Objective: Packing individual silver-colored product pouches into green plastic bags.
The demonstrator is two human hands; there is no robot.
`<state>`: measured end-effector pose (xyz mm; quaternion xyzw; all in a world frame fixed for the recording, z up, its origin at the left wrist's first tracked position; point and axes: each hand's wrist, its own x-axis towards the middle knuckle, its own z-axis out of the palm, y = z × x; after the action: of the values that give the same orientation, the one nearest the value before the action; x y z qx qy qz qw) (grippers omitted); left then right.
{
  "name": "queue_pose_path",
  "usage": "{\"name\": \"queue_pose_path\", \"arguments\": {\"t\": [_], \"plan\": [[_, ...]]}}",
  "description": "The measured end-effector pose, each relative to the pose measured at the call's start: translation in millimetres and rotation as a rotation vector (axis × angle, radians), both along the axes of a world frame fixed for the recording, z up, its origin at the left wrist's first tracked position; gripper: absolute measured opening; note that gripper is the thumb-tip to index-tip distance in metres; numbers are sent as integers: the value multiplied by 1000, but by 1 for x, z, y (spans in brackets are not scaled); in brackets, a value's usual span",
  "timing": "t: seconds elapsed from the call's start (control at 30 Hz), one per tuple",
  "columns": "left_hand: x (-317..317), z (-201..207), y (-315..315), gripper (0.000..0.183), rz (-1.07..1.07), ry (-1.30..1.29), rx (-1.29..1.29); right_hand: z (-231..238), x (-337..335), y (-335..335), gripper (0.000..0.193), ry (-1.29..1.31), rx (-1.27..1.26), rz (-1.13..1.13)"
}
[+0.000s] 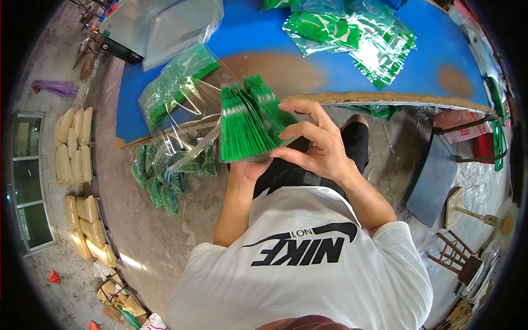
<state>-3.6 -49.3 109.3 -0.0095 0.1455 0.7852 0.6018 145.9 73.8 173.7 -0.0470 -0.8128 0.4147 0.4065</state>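
Note:
A thick stack of flat green plastic packets point(242, 124), fanned out along its edges, is held up over my lap in front of the table edge. My left hand point(250, 168) grips it from below, its fingers mostly hidden behind the stack. At the stack's right side, my right hand point(319, 137) has curled fingers and thumb on the packet edges, which are blurred there. Left of the stack, a clear plastic bag with green packets point(179, 82) lies on the blue table point(247, 33), and loose clear film hangs past the edge.
Clear plastic sheets point(184, 27) lie at the table's far left. Shiny green packets point(379, 49) are piled at the far right. Bundled green packets point(159, 184) sit below the table's left edge. A blue-grey chair point(434, 179) and a wooden stool point(456, 256) stand right; tan sacks point(74, 146) stand left.

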Motion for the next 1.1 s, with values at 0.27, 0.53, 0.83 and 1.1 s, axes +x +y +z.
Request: {"name": "queue_pose_path", "arguments": {"t": [0.27,0.53,0.83,1.1], "plan": [[4,10,2,43,-16,-4,-15,0,2,3,27,5,2,27],[7,9,1,44,-4,-67,-57,6,2,2,44,-12,210,116],[11,12,4,44,64,7,-19,8,4,-3,23,-48,112,44],[4,-3,-2,45,8,77,79,-2,0,-2,24,-10,135,8]]}}
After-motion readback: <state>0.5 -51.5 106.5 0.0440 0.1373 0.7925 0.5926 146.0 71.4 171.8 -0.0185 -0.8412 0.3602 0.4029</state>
